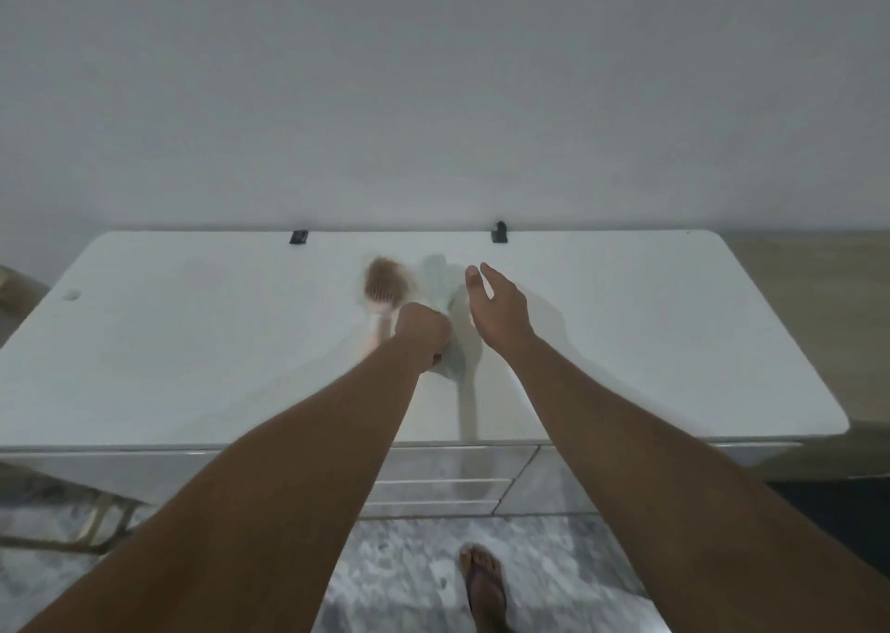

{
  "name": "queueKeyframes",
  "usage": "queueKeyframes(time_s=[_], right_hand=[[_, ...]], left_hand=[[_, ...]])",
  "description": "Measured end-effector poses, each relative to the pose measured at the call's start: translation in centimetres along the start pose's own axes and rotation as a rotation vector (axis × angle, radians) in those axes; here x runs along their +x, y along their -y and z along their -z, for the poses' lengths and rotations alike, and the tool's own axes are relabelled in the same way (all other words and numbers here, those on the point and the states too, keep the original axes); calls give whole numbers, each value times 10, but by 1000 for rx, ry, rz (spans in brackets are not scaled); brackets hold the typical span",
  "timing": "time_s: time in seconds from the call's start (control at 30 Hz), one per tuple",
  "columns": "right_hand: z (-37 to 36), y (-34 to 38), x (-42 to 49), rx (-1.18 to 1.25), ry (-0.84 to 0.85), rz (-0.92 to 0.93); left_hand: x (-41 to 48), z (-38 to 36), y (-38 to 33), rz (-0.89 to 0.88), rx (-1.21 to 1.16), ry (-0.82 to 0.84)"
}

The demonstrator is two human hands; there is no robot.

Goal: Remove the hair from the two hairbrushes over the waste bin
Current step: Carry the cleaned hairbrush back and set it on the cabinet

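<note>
White counter [626,343] fills our view, and both brushes are out near its back edge, just beside each other. On the left we have the pink-handled hairbrush [383,290], head pointing away from us, with a tuft of brownish hair [385,271] packed into its bristles. Right next to it the pale green hairbrush [436,276] runs the same way, and its handle end shows below the wrist.

Now the left grip [421,331]: the fingers are curled tight into a fist, sitting right over the two handles. It's blurred there, so we cannot tell which handle it holds, or whether it holds either.

The right grip [498,305] is spread apart, fingers straight and thumb out. It is held over the counter just to the right of the pale green hairbrush, with nothing in it.

Along the counter's far edge we spot two small black clips [298,237], well apart, against a plain grey wall [433,78]. Down below, a sandalled foot [484,584] stands on the marbled floor [409,574].
</note>
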State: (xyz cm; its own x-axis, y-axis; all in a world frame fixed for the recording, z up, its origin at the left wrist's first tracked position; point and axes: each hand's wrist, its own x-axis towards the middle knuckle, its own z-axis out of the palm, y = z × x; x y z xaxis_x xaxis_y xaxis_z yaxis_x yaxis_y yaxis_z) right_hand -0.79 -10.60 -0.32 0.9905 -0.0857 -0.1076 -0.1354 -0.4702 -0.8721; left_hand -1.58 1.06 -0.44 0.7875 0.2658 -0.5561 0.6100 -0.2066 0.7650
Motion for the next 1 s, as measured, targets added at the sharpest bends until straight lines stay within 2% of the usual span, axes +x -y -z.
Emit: queueKeyframes(time_s=[0.27, 0.5, 0.87, 1.0], right_hand=[[-8, -21, 23, 15, -3, -30], [-12, -28, 30, -2, -16, -23], [-21, -28, 32, -8, -14, 1], [-31, -8, 29, 19, -15, 40]], left_hand=[[11, -8, -1, -165, 286, -40], [13, -8, -1, -206, 417, -92], [14, 1, 6, -231, 337, -109], [8, 29, 3, -223, 165, -117]])
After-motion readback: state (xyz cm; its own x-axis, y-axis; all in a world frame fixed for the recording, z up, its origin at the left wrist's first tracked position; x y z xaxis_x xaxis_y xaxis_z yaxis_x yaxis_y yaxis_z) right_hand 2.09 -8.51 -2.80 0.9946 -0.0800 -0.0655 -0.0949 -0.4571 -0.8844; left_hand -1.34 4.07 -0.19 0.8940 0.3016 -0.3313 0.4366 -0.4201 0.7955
